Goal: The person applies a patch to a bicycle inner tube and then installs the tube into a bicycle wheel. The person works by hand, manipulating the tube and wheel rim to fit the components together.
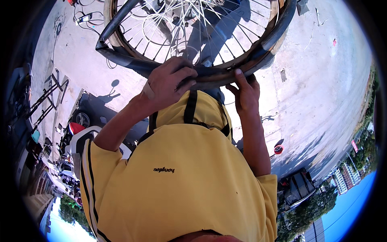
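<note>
A spoked bicycle wheel (225, 44) with a worn, brown-edged tyre (258, 56) is in front of me at the top of the view. A black inner tube (129, 61) runs along its near edge, bulging clear of the rim at the left, where it folds sharply. My left hand (171, 78) is closed over the tube and tyre at the near edge, its fingertips bent and partly hidden. To its right, my right hand (245, 90) pinches the tyre, thumb on top and fingers curled underneath. The wheel's far side is cut off.
Concrete ground (318, 84) spreads around the wheel. Loose cables (86, 18) lie at the far left. A metal frame (50, 97) and parked motor scooters (70, 161) stand left. At right are a small red container (278, 149) and a dark vehicle (298, 187).
</note>
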